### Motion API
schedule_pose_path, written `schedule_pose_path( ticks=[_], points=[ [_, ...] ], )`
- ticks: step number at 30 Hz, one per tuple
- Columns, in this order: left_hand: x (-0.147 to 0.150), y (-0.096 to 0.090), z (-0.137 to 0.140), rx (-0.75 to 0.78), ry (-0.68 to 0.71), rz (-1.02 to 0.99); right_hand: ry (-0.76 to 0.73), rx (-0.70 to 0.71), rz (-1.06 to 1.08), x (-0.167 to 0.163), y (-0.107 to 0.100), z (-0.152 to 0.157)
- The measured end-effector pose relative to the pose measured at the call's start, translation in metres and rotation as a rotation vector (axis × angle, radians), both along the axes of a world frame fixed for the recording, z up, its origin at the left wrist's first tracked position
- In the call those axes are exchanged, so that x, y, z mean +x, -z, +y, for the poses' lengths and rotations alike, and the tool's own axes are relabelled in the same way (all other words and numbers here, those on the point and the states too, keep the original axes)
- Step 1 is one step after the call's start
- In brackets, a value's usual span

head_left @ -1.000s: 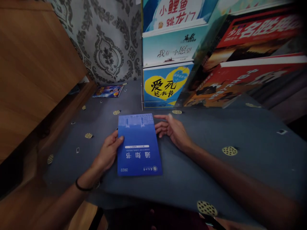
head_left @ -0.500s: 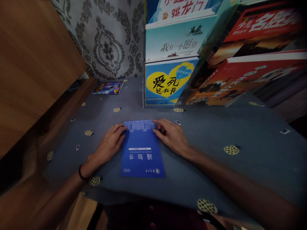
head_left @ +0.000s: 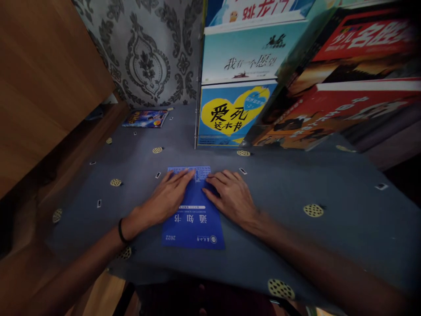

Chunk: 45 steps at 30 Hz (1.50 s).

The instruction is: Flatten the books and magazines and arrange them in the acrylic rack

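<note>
A blue booklet [head_left: 194, 228] with white print lies flat on the grey-blue tablecloth, its lettering upside down to me. My left hand [head_left: 169, 193] rests over the booklet's left side, fingers stretched out toward the printed building near its far edge. A dark band circles my left wrist. At the far right corner of the booklet, my right hand [head_left: 230, 193] lies with bent fingers touching the cover, the thumb held apart from them. Neither hand is wrapped around anything.
A rack of picture books [head_left: 235, 114] stands at the back, with red-covered books [head_left: 342, 109] angled at its right. A colourful book [head_left: 145, 118] lies at the back left. A wooden cabinet [head_left: 49, 87] rises on the left beside the patterned wall [head_left: 148, 61].
My left hand has moved right, from the booklet's left edge onto its cover. My right hand's fingers have shifted slightly inward over the far right corner. The booklet stays flat.
</note>
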<state>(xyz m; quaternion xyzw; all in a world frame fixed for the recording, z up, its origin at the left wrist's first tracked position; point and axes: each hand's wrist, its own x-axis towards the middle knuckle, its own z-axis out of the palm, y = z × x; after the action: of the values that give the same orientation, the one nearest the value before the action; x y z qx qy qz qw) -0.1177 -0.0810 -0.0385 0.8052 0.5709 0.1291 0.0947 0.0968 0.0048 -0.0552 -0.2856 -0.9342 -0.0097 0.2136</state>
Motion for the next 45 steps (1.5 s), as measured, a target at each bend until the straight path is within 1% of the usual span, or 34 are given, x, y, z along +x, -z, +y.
schedule_pose_path(
  ticks=[3, 5, 7, 10, 14, 19, 23, 27, 29, 36, 40, 45],
  points=[
    [0.016, 0.001, 0.018, -0.005, 0.118, -0.075, -0.009, 0.008, 0.0, 0.001, 0.002, 0.002],
    [0.023, 0.004, 0.029, -0.002, 0.165, -0.06, -0.027, 0.014, 0.006, 0.001, 0.001, 0.003],
    [0.025, 0.005, 0.037, -0.003, 0.183, -0.011, -0.041, 0.015, 0.006, 0.002, 0.0, 0.003],
    [0.025, 0.004, 0.041, -0.011, 0.149, 0.089, -0.049, 0.012, -0.004, 0.002, -0.001, 0.003],
    [0.017, 0.0, 0.035, -0.049, 0.058, 0.203, -0.048, 0.023, 0.004, 0.002, -0.002, 0.003],
    [-0.012, 0.0, 0.017, -0.072, -0.024, 0.209, -0.051, 0.038, 0.007, 0.002, -0.002, 0.003],
    [-0.041, 0.0, -0.002, -0.095, -0.1, 0.119, -0.056, 0.044, 0.002, 0.003, -0.001, 0.004],
    [-0.059, -0.005, -0.019, -0.115, -0.119, 0.031, -0.061, 0.045, 0.006, 0.003, 0.001, 0.004],
    [-0.064, -0.008, -0.026, -0.137, -0.1, 0.011, -0.058, 0.045, 0.01, 0.003, 0.002, 0.005],
    [-0.069, -0.017, -0.054, -0.159, 0.057, 0.027, -0.04, -0.023, 0.008, 0.001, 0.006, 0.004],
    [-0.061, -0.022, -0.083, -0.175, 0.127, 0.0, -0.026, -0.054, 0.005, 0.001, 0.006, 0.004],
    [-0.045, -0.034, -0.122, -0.187, 0.203, -0.046, -0.026, -0.091, 0.003, 0.001, 0.005, 0.005]
  ],
)
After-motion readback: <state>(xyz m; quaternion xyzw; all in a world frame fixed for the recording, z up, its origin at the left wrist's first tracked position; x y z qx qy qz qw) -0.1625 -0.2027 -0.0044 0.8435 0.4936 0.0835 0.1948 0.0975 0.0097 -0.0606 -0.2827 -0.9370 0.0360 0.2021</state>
